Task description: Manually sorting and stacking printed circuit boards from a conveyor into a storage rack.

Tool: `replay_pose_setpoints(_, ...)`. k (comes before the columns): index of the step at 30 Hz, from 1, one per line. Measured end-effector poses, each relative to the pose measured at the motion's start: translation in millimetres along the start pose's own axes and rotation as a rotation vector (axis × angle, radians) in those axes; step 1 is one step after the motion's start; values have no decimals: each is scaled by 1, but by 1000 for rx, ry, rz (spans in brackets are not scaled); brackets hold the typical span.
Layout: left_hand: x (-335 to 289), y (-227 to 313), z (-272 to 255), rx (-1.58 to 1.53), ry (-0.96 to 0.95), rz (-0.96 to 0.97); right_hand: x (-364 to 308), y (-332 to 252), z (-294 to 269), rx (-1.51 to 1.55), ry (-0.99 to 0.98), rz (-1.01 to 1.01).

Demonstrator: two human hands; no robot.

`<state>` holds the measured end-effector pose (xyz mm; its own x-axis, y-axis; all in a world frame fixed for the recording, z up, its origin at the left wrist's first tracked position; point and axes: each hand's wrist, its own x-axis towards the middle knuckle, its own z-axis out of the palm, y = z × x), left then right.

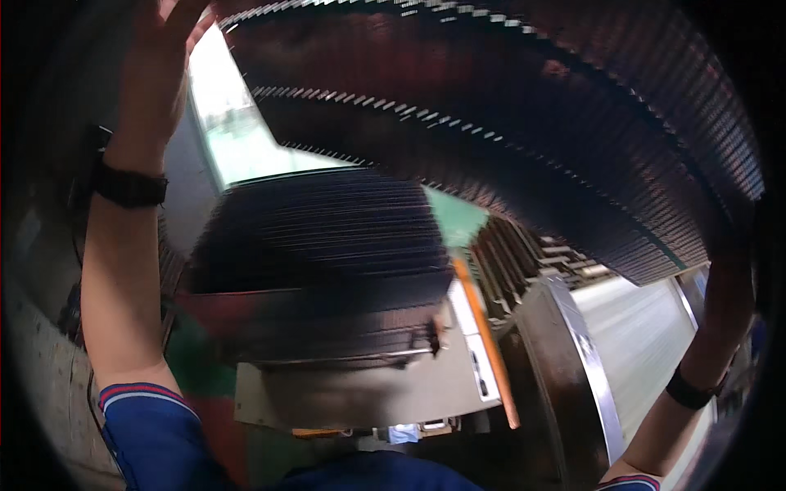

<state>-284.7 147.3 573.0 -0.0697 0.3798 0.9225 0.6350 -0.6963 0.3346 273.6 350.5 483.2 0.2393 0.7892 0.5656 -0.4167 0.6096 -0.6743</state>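
Note:
A large dark ribbed stack of thin layers [458, 114], with rows of light slits along it, is raised between my two arms and fills the upper right. My left hand [168, 65] is at its upper left end, fingers curled by the edge and partly cut off by the picture's top. At the lower right end is my right hand [731, 262], dark in shadow, its fingers hard to make out. Below the raised stack sits a second dark ribbed stack [327, 225], blurred, above a pale tabletop [327, 397].
An orange bar [485, 352] runs beside the pale tabletop. To the right stand a metal-edged frame [585, 368] and a whitish ribbed surface [634, 340]. More layered dark pieces [508, 258] lie behind. The floor [192, 352] shows green at the left.

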Motion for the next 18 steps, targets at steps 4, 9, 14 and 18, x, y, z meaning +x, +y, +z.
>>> replay_pose_setpoints(4,-58,-5,-56,251,292,-62,33,60,52,-1611,-243,-1427)
replay_pose_setpoints(9,-102,-38,-91,-175,264,-113,8,131,213,-96,-742,-94)
replay_pose_setpoints(14,-112,-89,-104,-230,291,-104,-5,163,253,-108,-736,-1)
replay_pose_setpoints(18,-116,-103,-99,-254,323,-180,-16,170,267,-132,-682,40)
